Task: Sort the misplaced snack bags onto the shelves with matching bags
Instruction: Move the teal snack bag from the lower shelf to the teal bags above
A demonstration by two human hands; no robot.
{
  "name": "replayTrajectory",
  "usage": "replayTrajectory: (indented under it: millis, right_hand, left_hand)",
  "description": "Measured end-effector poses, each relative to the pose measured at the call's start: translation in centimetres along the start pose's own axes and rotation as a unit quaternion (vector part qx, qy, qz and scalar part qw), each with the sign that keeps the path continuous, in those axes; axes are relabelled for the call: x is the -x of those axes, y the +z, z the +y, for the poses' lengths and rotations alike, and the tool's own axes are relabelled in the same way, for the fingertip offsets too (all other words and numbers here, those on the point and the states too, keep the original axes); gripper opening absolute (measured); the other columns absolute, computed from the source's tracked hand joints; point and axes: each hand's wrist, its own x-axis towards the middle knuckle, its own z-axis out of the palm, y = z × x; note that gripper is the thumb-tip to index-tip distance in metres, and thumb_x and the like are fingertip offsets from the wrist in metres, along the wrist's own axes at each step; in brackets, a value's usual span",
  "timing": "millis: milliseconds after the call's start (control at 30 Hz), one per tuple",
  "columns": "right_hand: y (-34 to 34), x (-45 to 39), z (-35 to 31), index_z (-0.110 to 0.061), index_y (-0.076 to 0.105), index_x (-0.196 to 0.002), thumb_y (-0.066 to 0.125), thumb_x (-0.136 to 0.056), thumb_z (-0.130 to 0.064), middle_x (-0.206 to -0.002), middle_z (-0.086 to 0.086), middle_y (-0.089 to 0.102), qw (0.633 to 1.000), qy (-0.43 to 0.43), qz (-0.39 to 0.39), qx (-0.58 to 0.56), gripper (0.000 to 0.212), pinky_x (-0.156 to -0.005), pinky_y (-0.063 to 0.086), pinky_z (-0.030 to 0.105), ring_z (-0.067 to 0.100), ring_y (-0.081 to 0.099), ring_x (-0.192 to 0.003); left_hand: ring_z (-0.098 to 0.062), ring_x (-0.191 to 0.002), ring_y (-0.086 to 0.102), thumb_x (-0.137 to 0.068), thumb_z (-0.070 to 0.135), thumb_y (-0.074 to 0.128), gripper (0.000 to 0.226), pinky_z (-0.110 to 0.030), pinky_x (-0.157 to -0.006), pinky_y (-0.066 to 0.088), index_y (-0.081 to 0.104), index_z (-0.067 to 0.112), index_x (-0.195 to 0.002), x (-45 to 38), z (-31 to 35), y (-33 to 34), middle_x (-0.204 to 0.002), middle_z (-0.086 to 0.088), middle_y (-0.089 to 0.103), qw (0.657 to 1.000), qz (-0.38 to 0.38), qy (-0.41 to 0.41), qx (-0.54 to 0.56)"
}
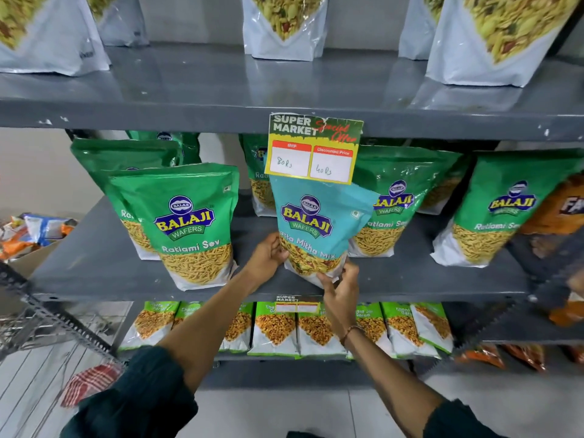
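Note:
A light-blue Khatta Mitha Mix bag (319, 222) stands upright on the middle grey shelf (94, 263), among green Ratlami Sev bags (189, 226). My left hand (268, 256) grips its lower left edge. My right hand (339, 287) holds its bottom right corner. The bag's top is partly hidden behind a yellow price tag (313, 150). More green Sev bags stand to the right (392, 203) and far right (499, 210). White and light-blue bags showing the same kind of mix (284, 23) stand on the top shelf (205, 86).
The lower shelf holds a row of green Chana Jor Garam bags (316, 327). Orange bags (565, 210) hang at the far right. A cardboard box with mixed packets (34, 232) sits at the left, and a wire cart (38, 324) stands below it.

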Motion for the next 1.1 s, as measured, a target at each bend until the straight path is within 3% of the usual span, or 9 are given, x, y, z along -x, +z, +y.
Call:
replayTrajectory:
  millis: [67, 233, 367, 533, 600, 700, 800, 933, 1100]
  right_hand:
    - [-1.0, 0.8, -0.2, -0.01, 0.04, -0.112, 0.061, -0.083, -0.033, -0.102, 0.003, 0.051, 1.0, -0.009, 0.01, 0.003, 0.043, -0.073, 0.043, 0.02, 0.01, 0.051, -0.089]
    - [-4.0, 3.5, -1.1, -0.015, 0.038, -0.107, 0.057, -0.079, -0.045, -0.098, 0.01, 0.058, 1.0, -0.013, 0.018, 0.015, 0.046, -0.069, 0.047, 0.033, 0.024, 0.059, -0.087]
    - [-6.0, 6.7, -2.8, -0.022, 0.037, -0.106, 0.055, -0.078, -0.047, -0.1, 0.007, 0.061, 0.999, -0.023, 0.022, 0.009, 0.041, -0.072, 0.051, 0.039, 0.02, 0.061, -0.088]
    - [-9.1, 9.3, -5.5, -0.027, 0.04, -0.097, 0.063, -0.082, -0.028, -0.097, 0.007, 0.062, 0.999, -0.041, -0.007, -0.012, 0.027, -0.078, 0.053, 0.039, 0.016, 0.062, -0.092]
    - [-10.2, 9.7, -7.2, -0.029, 0.042, -0.094, 0.064, -0.083, -0.016, -0.099, 0.01, 0.061, 0.998, -0.047, -0.021, -0.046, 0.028, -0.082, 0.053, 0.03, 0.011, 0.062, -0.094]
    - [-11.2, 9.8, -10.1, -0.028, 0.044, -0.096, 0.065, -0.081, -0.007, -0.104, 0.002, 0.06, 0.993, -0.065, -0.034, -0.092, 0.033, -0.081, 0.051, 0.017, -0.001, 0.061, -0.094]
    - [-11.8, 9.0, -13.5, -0.027, 0.047, -0.095, 0.067, -0.079, -0.006, -0.103, 0.0, 0.061, 0.988, -0.085, -0.051, -0.12, 0.033, -0.082, 0.051, 0.018, 0.005, 0.061, -0.096]
    - [-12.2, 7.4, -18.5, -0.025, 0.049, -0.095, 0.071, -0.076, -0.011, -0.1, -0.003, 0.062, 0.979, -0.128, -0.07, -0.143, 0.032, -0.078, 0.051, 0.014, -0.004, 0.062, -0.089]
    - [-12.0, 4.4, -23.9, -0.023, 0.05, -0.094, 0.071, -0.076, -0.012, -0.104, 0.001, 0.065, 0.973, -0.159, -0.085, -0.147, 0.029, -0.08, 0.052, 0.023, 0.013, 0.063, -0.097]
  left_hand:
    - [-0.017, -0.117, 0.044, -0.087, -0.016, 0.041, 0.044, -0.009, -0.083, 0.047, 0.033, -0.007, -0.13, 0.8, 0.3, 0.8, -0.124, -0.012, 0.048, 1.0, -0.016, 0.003, -0.009]
    - [-0.02, -0.116, 0.054, -0.082, -0.007, 0.059, 0.043, -0.037, -0.104, 0.043, 0.046, 0.005, -0.121, 3.8, 1.0, 1.7, -0.121, -0.009, 0.058, 0.999, -0.044, 0.003, -0.024]
    - [-0.019, -0.106, 0.06, -0.077, -0.003, 0.067, 0.038, -0.02, -0.085, 0.052, 0.056, 0.007, -0.112, 7.5, 2.5, 2.2, -0.112, -0.008, 0.065, 0.996, -0.049, 0.019, -0.066]
    - [-0.002, -0.068, 0.051, -0.073, 0.007, 0.074, 0.034, -0.003, -0.056, 0.039, 0.057, 0.009, -0.103, 12.3, 5.4, 2.3, -0.074, 0.011, 0.056, 0.99, -0.035, 0.062, -0.119]
    - [-0.003, -0.08, 0.056, -0.072, 0.012, 0.076, 0.038, -0.005, -0.068, 0.043, 0.056, 0.011, -0.104, 13.5, 6.8, 1.8, -0.086, 0.009, 0.062, 0.987, -0.036, 0.089, -0.129]
    - [-0.015, -0.105, 0.056, -0.071, 0.015, 0.077, 0.05, -0.023, -0.096, 0.044, 0.051, 0.01, -0.114, 15.0, 9.3, 1.3, -0.109, 0.0, 0.061, 0.985, -0.029, 0.121, -0.117]
    - [-0.011, -0.095, 0.056, -0.077, 0.011, 0.071, 0.05, -0.013, -0.079, 0.048, 0.043, 0.009, -0.118, 16.8, 12.9, 0.7, -0.1, 0.003, 0.058, 0.985, -0.032, 0.145, -0.09]
    - [-0.014, -0.092, 0.062, -0.073, 0.007, 0.075, 0.051, -0.015, -0.072, 0.053, 0.045, 0.009, -0.114, 17.8, 17.7, -1.0, -0.106, -0.007, 0.065, 0.977, -0.004, 0.197, -0.075]
    - [-0.009, -0.083, 0.064, -0.068, 0.01, 0.078, 0.044, -0.011, -0.063, 0.051, 0.049, 0.018, -0.099, 18.1, 23.4, -3.1, -0.1, -0.006, 0.069, 0.966, 0.032, 0.245, -0.076]
